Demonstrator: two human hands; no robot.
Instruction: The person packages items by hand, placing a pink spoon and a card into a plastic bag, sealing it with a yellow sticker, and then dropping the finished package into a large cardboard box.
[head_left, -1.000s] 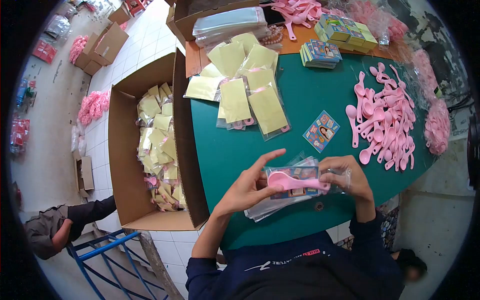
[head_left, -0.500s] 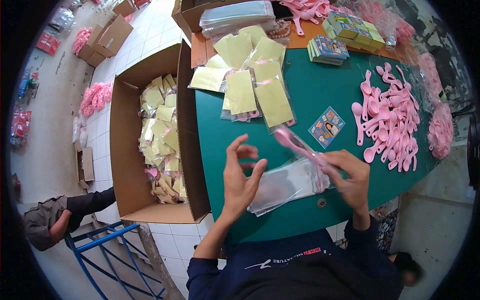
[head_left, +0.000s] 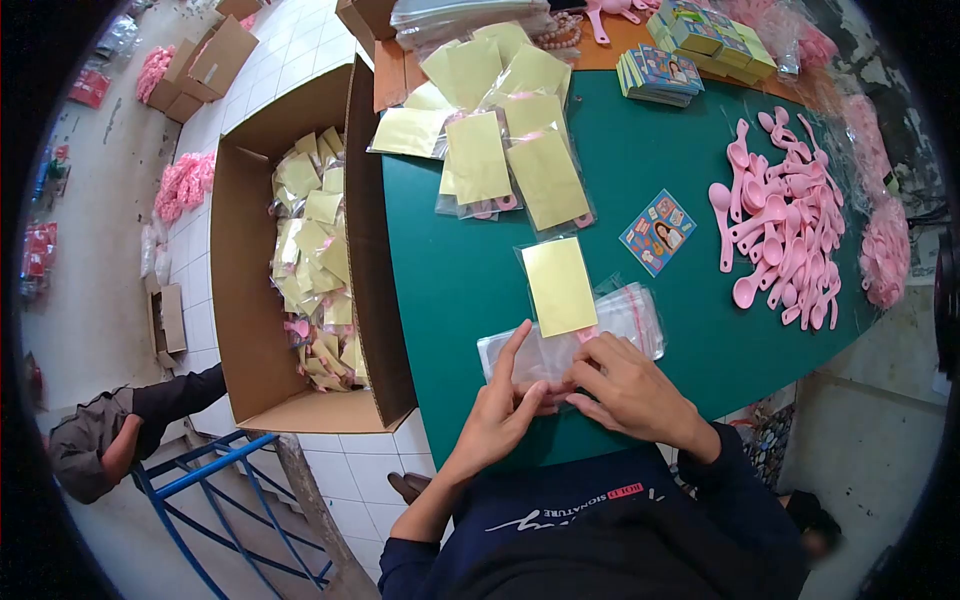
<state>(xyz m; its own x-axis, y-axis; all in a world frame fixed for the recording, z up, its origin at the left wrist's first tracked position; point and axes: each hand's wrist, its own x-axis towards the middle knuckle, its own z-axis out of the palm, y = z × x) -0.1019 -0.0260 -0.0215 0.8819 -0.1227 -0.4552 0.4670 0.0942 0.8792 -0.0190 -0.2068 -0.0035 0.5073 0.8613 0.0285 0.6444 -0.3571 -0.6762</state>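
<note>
A clear packet with a yellow card (head_left: pixel 560 287) and a bit of pink spoon handle at its lower end lies over a stack of clear bags (head_left: pixel 635 318). My right hand (head_left: pixel 635 388) is closed, its fingers pinching the packet's lower end. Beside it, my left hand (head_left: pixel 505 405) has its index finger stretched out and thumb apart; its other fingers rest by the packet's lower edge, partly hidden. A printed card (head_left: pixel 657 232) lies flat to the upper right. Further right is a heap of pink spoons (head_left: pixel 785 225).
Filled yellow-card packets (head_left: pixel 478 158) lie at the green table's (head_left: pixel 430 290) upper left. Stacked printed cards (head_left: pixel 660 77) stand at the back. A large cardboard box (head_left: pixel 372 260) of packets is on the left. A person (head_left: pixel 95 445) is at the far left, near a blue metal frame (head_left: pixel 215 466).
The packet has turned from spoon side up to yellow card up, lying above the bag stack. My right hand has moved down and left, and my left hand has come lower beside it.
</note>
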